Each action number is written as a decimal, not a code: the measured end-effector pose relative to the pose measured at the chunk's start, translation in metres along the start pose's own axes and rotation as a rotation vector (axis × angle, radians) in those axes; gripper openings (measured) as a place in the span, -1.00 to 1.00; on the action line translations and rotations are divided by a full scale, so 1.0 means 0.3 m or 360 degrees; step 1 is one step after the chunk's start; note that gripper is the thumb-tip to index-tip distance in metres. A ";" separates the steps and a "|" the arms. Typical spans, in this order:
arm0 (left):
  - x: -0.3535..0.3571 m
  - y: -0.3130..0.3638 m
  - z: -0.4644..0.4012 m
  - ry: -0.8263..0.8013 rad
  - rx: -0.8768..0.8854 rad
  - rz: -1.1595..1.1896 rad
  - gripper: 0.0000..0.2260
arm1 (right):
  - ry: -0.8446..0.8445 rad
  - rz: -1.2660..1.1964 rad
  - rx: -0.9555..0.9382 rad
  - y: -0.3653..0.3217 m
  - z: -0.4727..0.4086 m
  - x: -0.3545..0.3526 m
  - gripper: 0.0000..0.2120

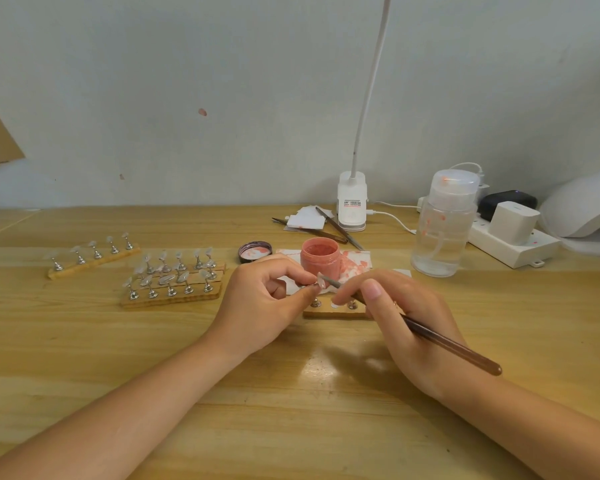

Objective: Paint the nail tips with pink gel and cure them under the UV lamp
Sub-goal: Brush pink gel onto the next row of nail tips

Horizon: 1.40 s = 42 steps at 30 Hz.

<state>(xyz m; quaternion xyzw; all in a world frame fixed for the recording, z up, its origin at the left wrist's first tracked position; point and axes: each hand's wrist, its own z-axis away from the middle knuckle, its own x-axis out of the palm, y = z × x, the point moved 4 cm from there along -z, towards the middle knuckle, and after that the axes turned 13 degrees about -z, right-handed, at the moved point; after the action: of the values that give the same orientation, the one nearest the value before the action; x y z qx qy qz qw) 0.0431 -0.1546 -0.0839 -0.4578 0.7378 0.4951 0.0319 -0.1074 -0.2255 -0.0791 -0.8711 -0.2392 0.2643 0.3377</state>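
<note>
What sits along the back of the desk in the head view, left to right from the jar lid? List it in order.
jar lid → pink gel jar → clip lamp base → clear pump bottle → white charger cube on the power strip → UV lamp

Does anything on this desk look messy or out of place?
Yes. Pink smears stain the white paper under the open gel jar and the clear pump bottle. The jar's lid lies upturned beside it.
</note>
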 end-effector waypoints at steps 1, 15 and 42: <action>0.001 0.000 0.000 0.0002 -0.0008 0.0004 -0.76 | -0.0019 -0.0002 0.0020 0.003 0.002 0.001 -0.60; 0.000 -0.002 0.000 0.0005 -0.0003 -0.0019 -0.76 | 0.0027 -0.0198 -0.0030 0.001 0.012 -0.007 -0.54; 0.003 -0.004 -0.001 0.0008 0.0030 0.0030 -0.96 | 0.0082 -0.0132 -0.0011 -0.004 -0.001 -0.007 -0.61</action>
<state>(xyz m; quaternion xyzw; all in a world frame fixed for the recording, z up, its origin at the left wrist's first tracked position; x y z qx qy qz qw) 0.0436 -0.1555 -0.0850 -0.4518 0.7467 0.4873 0.0298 -0.1090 -0.2260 -0.0776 -0.8681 -0.2673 0.2269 0.3513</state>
